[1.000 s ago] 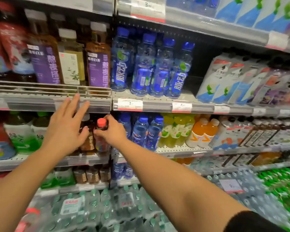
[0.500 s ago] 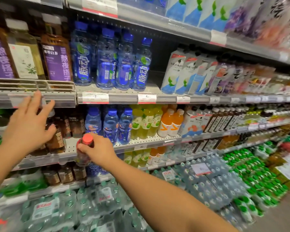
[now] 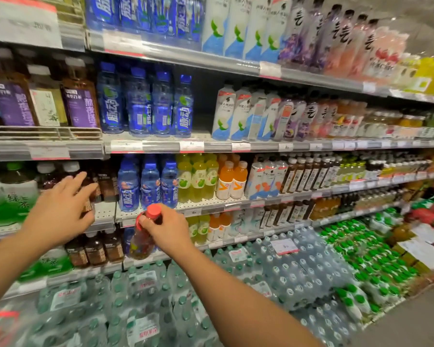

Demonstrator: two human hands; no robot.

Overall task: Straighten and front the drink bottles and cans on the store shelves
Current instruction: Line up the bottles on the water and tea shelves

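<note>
The right hand [image 3: 172, 227] is gripping a red-capped bottle [image 3: 143, 236] by its neck at centre frame, off the shelf. The left hand [image 3: 60, 211], fingers spread, is reaching toward brown bottles [image 3: 103, 182] left of it, holding nothing.

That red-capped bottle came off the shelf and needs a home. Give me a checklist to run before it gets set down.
1. Grip on the red-capped bottle: ok, right hand holds it at the neck, under the cap.
2. Bottle clear of the shelves: ok, held out in front of the lower shelf edge, tilted.
3. Left hand free to help: ok, fingers straight, reaching at the brown bottles.
4. Matching red-capped row to return it to: cannot tell, none visible.
5. Label faces outward: cannot tell, blurred.
6. Neighbouring blue bottles upright: ok.
</note>
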